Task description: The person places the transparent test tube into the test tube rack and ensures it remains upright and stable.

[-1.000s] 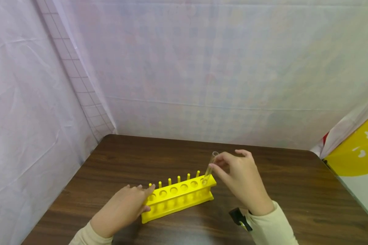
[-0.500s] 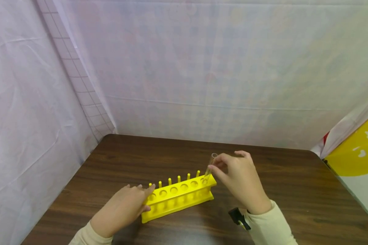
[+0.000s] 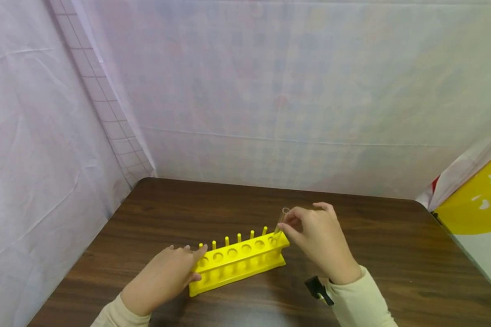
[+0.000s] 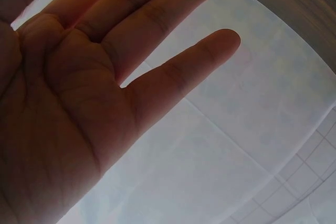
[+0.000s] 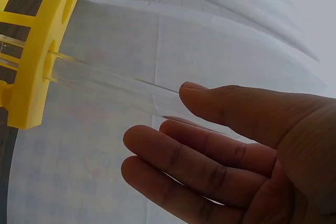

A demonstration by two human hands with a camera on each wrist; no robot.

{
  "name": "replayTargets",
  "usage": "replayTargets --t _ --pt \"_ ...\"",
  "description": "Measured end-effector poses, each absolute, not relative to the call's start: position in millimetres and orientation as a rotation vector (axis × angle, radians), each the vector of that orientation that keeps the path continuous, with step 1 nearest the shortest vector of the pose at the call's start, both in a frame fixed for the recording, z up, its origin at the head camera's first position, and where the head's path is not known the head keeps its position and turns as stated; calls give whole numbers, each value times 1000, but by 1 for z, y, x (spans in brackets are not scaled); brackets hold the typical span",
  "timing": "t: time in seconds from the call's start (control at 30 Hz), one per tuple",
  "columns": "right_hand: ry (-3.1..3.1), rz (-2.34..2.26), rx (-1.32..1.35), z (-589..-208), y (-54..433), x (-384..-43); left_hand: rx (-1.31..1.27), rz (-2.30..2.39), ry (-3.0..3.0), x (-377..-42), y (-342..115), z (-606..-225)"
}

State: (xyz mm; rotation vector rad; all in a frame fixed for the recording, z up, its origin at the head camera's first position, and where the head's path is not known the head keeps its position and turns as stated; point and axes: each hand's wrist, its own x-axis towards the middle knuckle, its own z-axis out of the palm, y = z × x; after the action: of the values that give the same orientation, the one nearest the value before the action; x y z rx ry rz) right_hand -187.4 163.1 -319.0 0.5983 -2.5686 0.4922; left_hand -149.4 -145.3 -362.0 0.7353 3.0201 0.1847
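A yellow test tube rack (image 3: 241, 260) stands on the table with a row of round holes along its top and pegs behind them. My left hand (image 3: 163, 278) grips its left end, index finger on top and thumb at the front; the left wrist view shows mostly the palm and spread fingers. At the rack's right end, my right hand (image 3: 322, 240) pinches a clear glass test tube (image 5: 105, 81) between thumb and fingers. The tube passes through the rightmost hole, its lower end showing below the top plate in the right wrist view. It leans slightly in the head view.
The dark wooden table (image 3: 180, 209) has rounded far corners. White cloth (image 3: 270, 91) hangs behind it and on the left side. A yellow and white panel (image 3: 476, 213) stands at the right edge.
The test tube has sunk a little further into the rack's end hole, its rim now lower, and my right hand has shifted slightly with it. The left hand keeps its hold on the rack.
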Motion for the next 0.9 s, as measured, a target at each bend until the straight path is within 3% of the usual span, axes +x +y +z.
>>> replayTargets --t 0.9 --pt "-2684 483 616 -326 162 -197 737 187 3014 -150 -145 -361"
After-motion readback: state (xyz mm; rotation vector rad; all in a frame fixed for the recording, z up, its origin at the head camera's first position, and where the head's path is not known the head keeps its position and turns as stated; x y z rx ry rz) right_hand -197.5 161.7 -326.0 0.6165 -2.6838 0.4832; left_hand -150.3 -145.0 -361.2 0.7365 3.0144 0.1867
